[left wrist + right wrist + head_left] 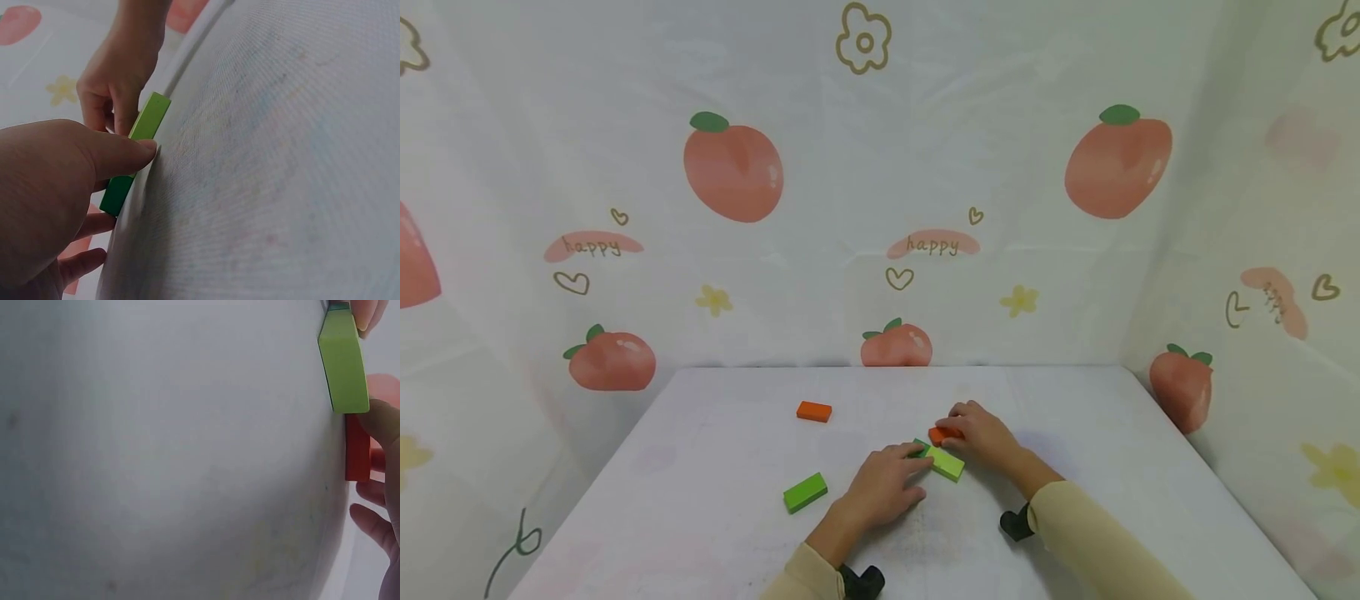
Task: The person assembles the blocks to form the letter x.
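My right hand (983,435) grips an orange block (942,435), with its thumb on the near side and fingers curled behind. A light green block (947,464) lies close in front of that hand, end-on to a dark green block (921,448). From the left, my left hand (886,483) reaches in with extended fingers touching the dark green and light green blocks; its thumb stands apart from them in the head view. The left wrist view shows the thumb overlapping the light green block (152,115), above the dark green block (117,195). In the right wrist view, the orange block (357,450) sits beside the light green one (345,375).
Another orange block (814,412) lies towards the back left of the white table (715,467). A mid-green block (806,492) lies left of my left hand. White cloth (820,167) printed with fruit surrounds the table at the back and sides.
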A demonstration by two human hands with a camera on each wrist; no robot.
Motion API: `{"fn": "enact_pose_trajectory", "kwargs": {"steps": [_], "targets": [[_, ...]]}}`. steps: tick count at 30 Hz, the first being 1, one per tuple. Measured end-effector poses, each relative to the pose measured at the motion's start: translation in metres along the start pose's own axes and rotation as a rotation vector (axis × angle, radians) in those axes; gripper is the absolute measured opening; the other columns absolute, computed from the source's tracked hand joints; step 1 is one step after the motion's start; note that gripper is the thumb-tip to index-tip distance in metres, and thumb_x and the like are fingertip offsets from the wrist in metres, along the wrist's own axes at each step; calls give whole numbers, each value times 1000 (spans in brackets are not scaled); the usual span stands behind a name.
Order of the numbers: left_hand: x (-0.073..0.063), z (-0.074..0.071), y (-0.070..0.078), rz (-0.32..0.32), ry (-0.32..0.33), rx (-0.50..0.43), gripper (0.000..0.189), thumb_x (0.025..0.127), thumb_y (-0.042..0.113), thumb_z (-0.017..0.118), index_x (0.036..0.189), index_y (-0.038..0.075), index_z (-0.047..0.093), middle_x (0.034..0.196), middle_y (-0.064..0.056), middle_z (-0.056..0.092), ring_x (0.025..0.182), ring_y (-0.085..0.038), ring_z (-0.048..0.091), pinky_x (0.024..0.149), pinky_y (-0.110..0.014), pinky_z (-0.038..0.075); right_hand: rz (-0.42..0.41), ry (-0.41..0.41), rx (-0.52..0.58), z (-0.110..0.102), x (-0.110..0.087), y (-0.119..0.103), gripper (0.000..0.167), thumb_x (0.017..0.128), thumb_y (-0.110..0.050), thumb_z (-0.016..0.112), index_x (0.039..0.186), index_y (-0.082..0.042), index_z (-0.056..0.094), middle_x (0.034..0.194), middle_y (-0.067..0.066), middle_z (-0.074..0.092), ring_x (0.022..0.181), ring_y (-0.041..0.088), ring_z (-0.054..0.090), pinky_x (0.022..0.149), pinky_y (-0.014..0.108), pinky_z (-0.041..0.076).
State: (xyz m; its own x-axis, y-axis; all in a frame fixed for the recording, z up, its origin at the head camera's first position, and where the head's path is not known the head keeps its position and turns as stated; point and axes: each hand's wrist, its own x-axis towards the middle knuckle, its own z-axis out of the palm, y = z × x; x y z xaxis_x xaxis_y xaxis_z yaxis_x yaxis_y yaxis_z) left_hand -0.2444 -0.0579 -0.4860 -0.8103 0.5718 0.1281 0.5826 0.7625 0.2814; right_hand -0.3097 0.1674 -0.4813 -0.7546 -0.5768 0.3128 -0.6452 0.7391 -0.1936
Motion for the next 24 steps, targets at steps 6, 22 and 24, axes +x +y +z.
{"fn": "enact_pose_trajectory", "kwargs": {"steps": [6,22,24], "targets": [[0,-1,0,11,12,8,47,91,32,68,136,25,59,142,1,51,127,-20,48,99,-45,42,-10,-35,-9,1,4,-1,32,85,-30,75,114,-14,74,101,1,63,89,19,56,78,32,51],[0,0,-1,11,4,2,47,91,33,68,137,25,58,141,1,51,127,-20,49,99,-45,43,-118,-3,53,6,10,-3,28,86,-19,75,113,-10,74,110,7,65,100,24,61,88,40,51],[0,0,-1,17,10,5,47,91,32,69,137,25,59,141,1,52,127,-20,49,98,-44,43,-117,-14,72,6,10,-3,27,87,-17,74,113,-10,73,112,8,65,102,25,61,89,42,50]]}}
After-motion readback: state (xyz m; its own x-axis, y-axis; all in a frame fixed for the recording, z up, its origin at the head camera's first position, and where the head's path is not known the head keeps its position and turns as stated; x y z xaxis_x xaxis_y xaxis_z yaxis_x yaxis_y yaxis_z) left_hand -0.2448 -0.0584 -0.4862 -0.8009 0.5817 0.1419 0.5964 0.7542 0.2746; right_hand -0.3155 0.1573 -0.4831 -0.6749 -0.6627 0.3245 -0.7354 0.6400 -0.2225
